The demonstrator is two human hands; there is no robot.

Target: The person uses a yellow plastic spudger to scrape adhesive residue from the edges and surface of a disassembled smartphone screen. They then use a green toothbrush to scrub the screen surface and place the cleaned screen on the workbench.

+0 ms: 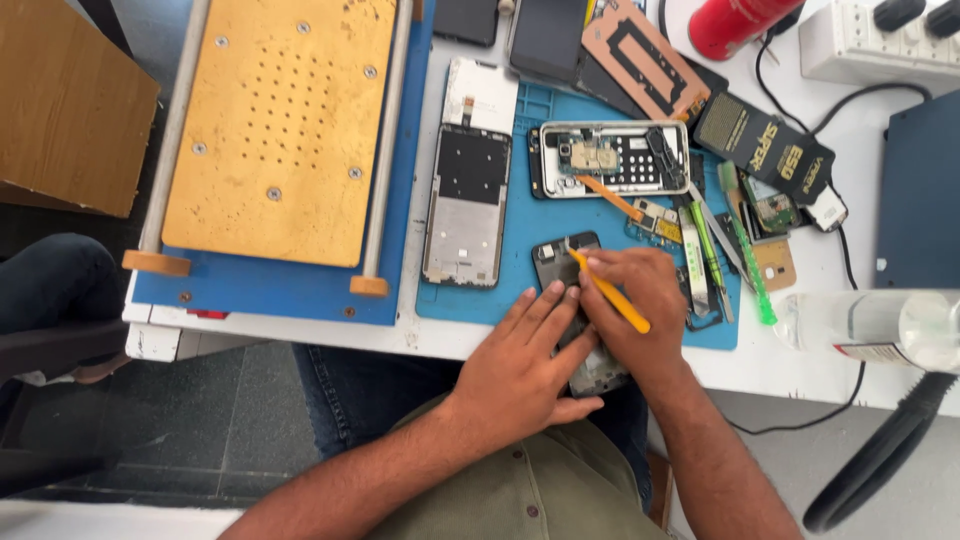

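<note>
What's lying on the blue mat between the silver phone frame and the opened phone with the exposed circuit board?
Nothing: in the head view, only bare blue mat separates the silver phone frame from the opened phone.

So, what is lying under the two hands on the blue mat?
A dark phone body lies under the left hand and right hand, which holds a yellow pry tool. Its middle is covered by the fingers.
</note>
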